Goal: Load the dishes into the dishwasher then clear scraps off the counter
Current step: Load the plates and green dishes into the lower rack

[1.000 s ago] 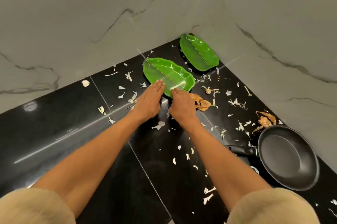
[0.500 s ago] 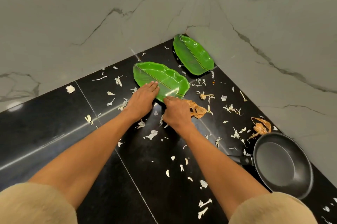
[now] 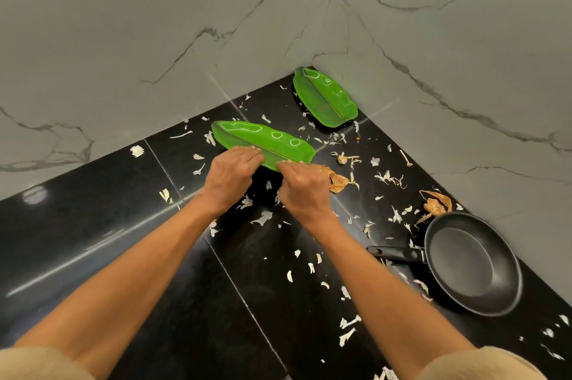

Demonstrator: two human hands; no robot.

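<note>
Black polished stone counter (image 3: 93,224) meets grey veined marble walls (image 3: 123,23) in a kitchen corner, where a person takes hold of a green leaf-shaped plate (image 3: 266,139) by its near long edge. Both hands grip that edge: the left hand (image 3: 230,176) curls its fingers over the rim toward the plate's left half, and the right hand (image 3: 305,186) pinches the rim just to the right of it, knuckles up. The plate appears tipped, its near edge raised off the counter while the far edge sits lower, toward the wall. A second leaf-shaped plate (image 3: 325,97) of the same green lies flat in the very corner, well apart from the first. Pale peel scraps (image 3: 261,218) are scattered across the dark surface around the hands and forearms, and a crumpled brown onion skin (image 3: 337,180) lies just beside the right hand. More brown skin (image 3: 435,204) rests near the right wall, touching or nearly touching the rim of a black frying pan (image 3: 472,262), whose handle points left along the counter. Beige sleeves (image 3: 40,362) frame the bottom corners.
</note>
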